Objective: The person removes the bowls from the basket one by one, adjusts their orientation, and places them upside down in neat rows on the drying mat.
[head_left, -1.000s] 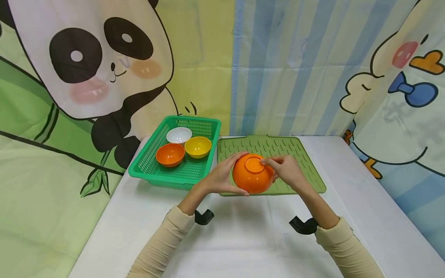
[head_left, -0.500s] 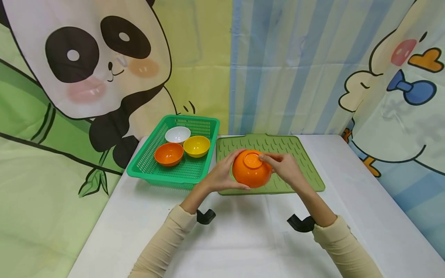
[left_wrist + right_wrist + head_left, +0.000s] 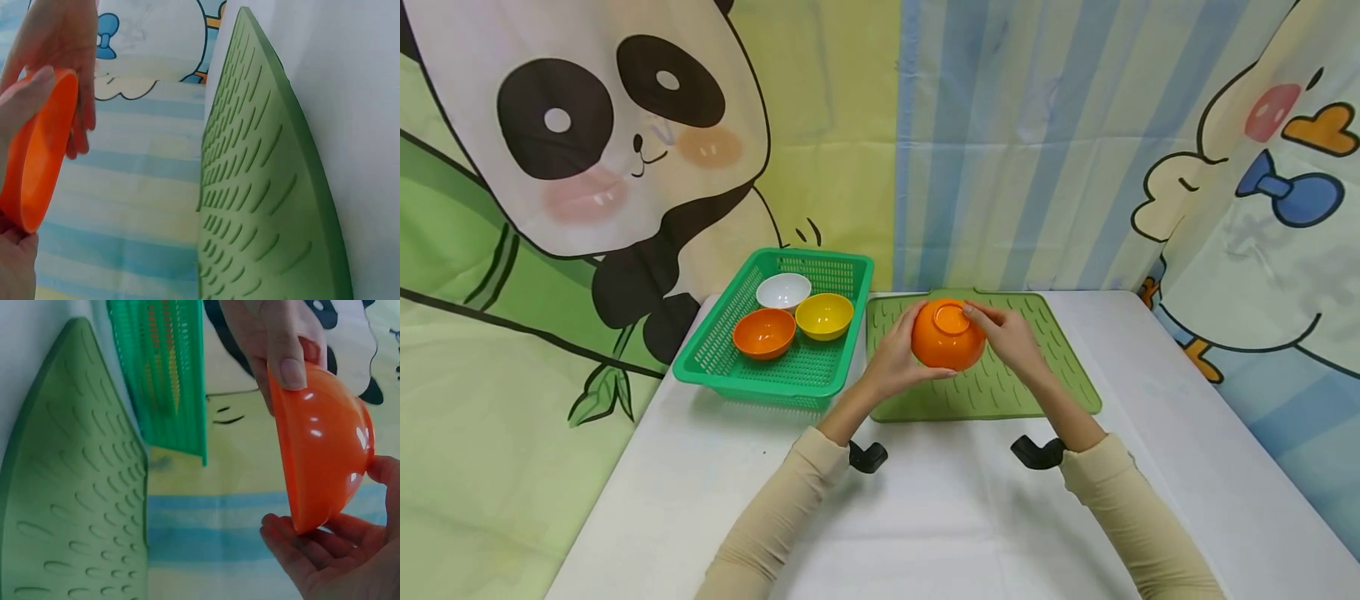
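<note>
l grip (image 3: 895,360) holds orange bowl (image 3: 949,343) at rim; r grip (image 3: 1013,340) w/ thumb on its base, fingers at rim. bowl tilted, held abv green mat (image 3: 973,396) on bench (image 3: 917,525); basket (image 3: 771,392) just l of mat.

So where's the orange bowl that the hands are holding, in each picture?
Head: the orange bowl is just right of the middle, with its base showing.
Left wrist: at the left edge, with its inside showing.
Right wrist: on the right, with its shiny outside showing.
Shared landmark: the green mat, partly behind it in head, right in left wrist, left in right wrist.
</note>
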Demonstrator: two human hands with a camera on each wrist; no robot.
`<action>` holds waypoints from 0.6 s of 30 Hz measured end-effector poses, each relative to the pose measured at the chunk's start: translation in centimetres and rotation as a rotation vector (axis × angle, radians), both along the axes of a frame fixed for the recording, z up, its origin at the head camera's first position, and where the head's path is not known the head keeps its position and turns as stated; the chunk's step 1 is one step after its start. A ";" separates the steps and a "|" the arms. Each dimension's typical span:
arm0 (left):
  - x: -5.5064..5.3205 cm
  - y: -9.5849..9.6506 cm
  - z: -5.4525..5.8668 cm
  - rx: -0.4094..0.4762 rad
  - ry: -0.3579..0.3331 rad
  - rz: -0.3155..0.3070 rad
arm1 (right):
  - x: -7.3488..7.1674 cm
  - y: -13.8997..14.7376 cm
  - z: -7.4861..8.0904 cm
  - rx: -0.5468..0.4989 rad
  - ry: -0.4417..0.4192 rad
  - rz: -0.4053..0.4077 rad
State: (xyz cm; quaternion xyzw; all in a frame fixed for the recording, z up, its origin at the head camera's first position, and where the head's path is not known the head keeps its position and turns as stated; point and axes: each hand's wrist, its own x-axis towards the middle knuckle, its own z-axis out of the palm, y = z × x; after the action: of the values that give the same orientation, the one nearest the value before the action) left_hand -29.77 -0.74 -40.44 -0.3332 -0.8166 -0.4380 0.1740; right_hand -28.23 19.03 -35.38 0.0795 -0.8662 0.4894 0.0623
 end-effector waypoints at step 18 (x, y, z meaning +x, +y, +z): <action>-7.4 1.7 -4.8 0.082 -0.100 0.153 | -8.6 0.1 -4.1 -0.039 -0.049 0.129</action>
State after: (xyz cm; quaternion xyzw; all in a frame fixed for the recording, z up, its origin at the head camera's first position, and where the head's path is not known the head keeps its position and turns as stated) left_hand -37.17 0.98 -45.24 -0.2400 -0.8287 -0.4728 0.1794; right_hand -36.86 19.15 -39.52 0.1220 -0.8507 0.5111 0.0110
